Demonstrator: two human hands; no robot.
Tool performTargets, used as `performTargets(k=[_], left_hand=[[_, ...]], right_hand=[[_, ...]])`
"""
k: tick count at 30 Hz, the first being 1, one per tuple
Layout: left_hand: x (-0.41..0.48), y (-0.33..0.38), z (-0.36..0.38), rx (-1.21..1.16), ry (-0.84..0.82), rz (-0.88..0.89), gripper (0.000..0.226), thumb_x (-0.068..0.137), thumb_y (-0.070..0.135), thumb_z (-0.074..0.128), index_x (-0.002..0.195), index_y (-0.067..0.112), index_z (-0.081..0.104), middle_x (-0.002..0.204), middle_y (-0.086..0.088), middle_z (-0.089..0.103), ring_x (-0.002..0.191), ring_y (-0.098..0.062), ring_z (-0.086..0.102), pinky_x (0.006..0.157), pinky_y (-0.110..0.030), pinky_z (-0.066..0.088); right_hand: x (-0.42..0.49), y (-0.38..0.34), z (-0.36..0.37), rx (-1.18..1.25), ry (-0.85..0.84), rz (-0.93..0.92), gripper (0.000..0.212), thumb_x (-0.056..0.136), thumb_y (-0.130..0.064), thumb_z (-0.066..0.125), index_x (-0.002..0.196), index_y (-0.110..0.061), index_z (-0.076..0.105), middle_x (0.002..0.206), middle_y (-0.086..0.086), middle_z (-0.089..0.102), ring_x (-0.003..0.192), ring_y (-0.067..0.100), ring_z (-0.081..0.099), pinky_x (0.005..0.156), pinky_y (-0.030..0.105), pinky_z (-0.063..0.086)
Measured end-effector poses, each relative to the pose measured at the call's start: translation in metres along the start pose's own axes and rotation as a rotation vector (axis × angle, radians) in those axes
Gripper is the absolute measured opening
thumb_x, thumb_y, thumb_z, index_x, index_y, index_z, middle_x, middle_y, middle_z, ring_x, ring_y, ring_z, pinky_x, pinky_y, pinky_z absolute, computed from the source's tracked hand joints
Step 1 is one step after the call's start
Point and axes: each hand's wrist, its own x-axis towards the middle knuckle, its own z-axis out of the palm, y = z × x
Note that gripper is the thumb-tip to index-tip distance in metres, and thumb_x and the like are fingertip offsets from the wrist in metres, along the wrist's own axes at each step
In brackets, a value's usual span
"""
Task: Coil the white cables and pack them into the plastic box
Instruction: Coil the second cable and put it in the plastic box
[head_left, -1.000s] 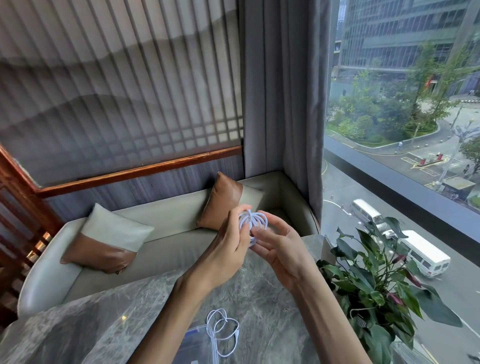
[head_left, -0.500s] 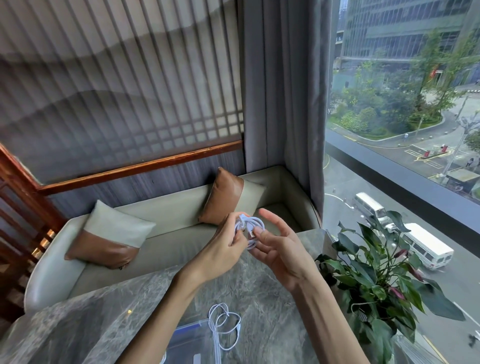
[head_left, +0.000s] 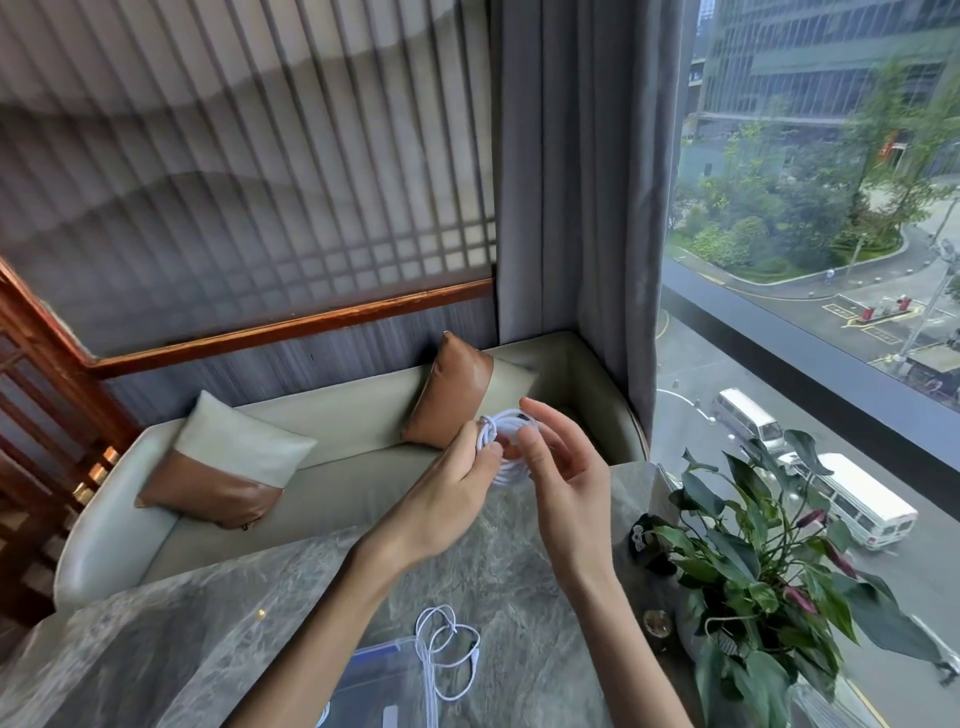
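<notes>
Looping white cable (head_left: 506, 475), small tight coil, in grip of left hand (head_left: 447, 493).

Coiled white cable (head_left: 506, 477): small tight ring of several loops, held upright in the air above the counter (head_left: 519, 566), left hand (head_left: 447, 499) pinching its left edge, right hand (head_left: 569, 483) thumb across its right side. Loose white cable (head_left: 445, 656): thin, uncoiled, a few sloppy loops on the counter, strands crossing the right edge of the plastic box (head_left: 382, 680). Box is clear with a bluish rim, lying flat, cut off by the bottom of the view.
</notes>
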Motion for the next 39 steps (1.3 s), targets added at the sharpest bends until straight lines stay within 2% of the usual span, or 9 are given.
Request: performTargets(k=[3, 8, 12, 17, 23, 27, 32, 35, 39], left_hand=[[-0.003, 0.003, 0.006, -0.034, 0.027, 0.043, 0.023, 0.104, 0.027, 0.038, 0.120, 0.030, 0.054, 0.110, 0.012, 0.063, 0.087, 0.010, 0.053, 0.074, -0.007, 0.041], [-0.008, 0.008, 0.008, -0.458, 0.031, -0.015, 0.030, 0.096, 0.030, 0.053, 0.119, 0.015, 0.066, 0.101, -0.005, 0.064, 0.077, -0.007, 0.056, 0.071, -0.025, 0.051], [-0.014, 0.006, -0.009, -0.835, -0.091, -0.088, 0.034, 0.098, 0.023, 0.050, 0.117, -0.001, 0.066, 0.116, -0.020, 0.069, 0.098, -0.023, 0.068, 0.085, -0.035, 0.057], [-0.018, 0.006, -0.018, -0.969, -0.116, -0.122, 0.024, 0.087, 0.013, 0.059, 0.103, 0.002, 0.072, 0.097, -0.013, 0.073, 0.077, -0.018, 0.068, 0.079, -0.033, 0.058], [-0.024, 0.010, -0.016, -0.790, 0.002, -0.071, 0.018, 0.079, 0.011, 0.065, 0.093, 0.001, 0.070, 0.081, -0.012, 0.070, 0.067, -0.016, 0.064, 0.078, -0.034, 0.060], [-0.029, 0.016, -0.016, -0.527, 0.122, 0.044, 0.005, 0.084, 0.003, 0.064, 0.083, 0.005, 0.068, 0.070, -0.003, 0.071, 0.065, -0.012, 0.066, 0.069, -0.022, 0.056], [-0.039, 0.013, -0.017, -0.196, 0.250, 0.117, 0.021, 0.090, 0.003, 0.063, 0.074, 0.016, 0.066, 0.063, 0.003, 0.066, 0.062, -0.009, 0.060, 0.066, -0.017, 0.049], [-0.048, 0.006, -0.017, -0.174, 0.271, 0.088, 0.020, 0.088, 0.015, 0.062, 0.069, 0.022, 0.062, 0.060, 0.008, 0.062, 0.060, -0.006, 0.055, 0.064, -0.014, 0.044], [-0.061, -0.005, -0.017, -0.271, 0.285, 0.036, 0.014, 0.087, 0.018, 0.057, 0.074, 0.019, 0.062, 0.064, 0.005, 0.063, 0.063, -0.006, 0.058, 0.065, -0.014, 0.046]], right_hand=[[-0.001, 0.005, 0.005, -0.090, 0.144, -0.090, 0.017, 0.096, -0.015, 0.062, 0.103, -0.025, 0.073, 0.096, -0.004, 0.078, 0.085, 0.008, 0.071, 0.075, 0.016, 0.052], [0.001, 0.010, 0.010, -0.118, 0.338, -0.179, 0.012, 0.092, -0.011, 0.067, 0.091, -0.020, 0.075, 0.093, -0.002, 0.075, 0.088, 0.010, 0.070, 0.077, 0.020, 0.051], [0.008, 0.006, 0.011, -0.213, 0.318, -0.190, 0.013, 0.091, -0.014, 0.068, 0.088, -0.025, 0.073, 0.088, -0.007, 0.075, 0.084, 0.012, 0.070, 0.075, 0.026, 0.053], [0.011, -0.005, 0.014, -0.210, 0.221, -0.182, 0.010, 0.091, -0.012, 0.067, 0.085, -0.018, 0.072, 0.083, -0.006, 0.074, 0.077, 0.006, 0.067, 0.071, 0.021, 0.052], [0.014, -0.012, 0.015, -0.120, 0.167, -0.081, 0.012, 0.094, -0.011, 0.062, 0.085, -0.006, 0.069, 0.078, -0.002, 0.073, 0.071, 0.003, 0.064, 0.066, 0.014, 0.050], [0.018, -0.015, 0.013, -0.141, 0.128, -0.071, 0.016, 0.096, -0.014, 0.060, 0.085, -0.005, 0.068, 0.080, 0.007, 0.074, 0.069, 0.007, 0.064, 0.064, 0.017, 0.051], [0.023, -0.012, 0.011, -0.178, 0.055, -0.020, 0.018, 0.097, -0.015, 0.059, 0.083, -0.010, 0.068, 0.075, 0.001, 0.072, 0.067, 0.008, 0.061, 0.063, 0.019, 0.049], [0.018, -0.006, 0.017, -0.157, 0.018, 0.014, 0.020, 0.098, -0.015, 0.059, 0.080, -0.014, 0.068, 0.067, -0.007, 0.069, 0.062, 0.004, 0.058, 0.060, 0.016, 0.048], [0.005, 0.012, 0.033, -0.113, -0.016, 0.107, 0.028, 0.100, -0.021, 0.055, 0.083, -0.001, 0.063, 0.069, -0.001, 0.066, 0.063, 0.007, 0.056, 0.060, 0.020, 0.047]])
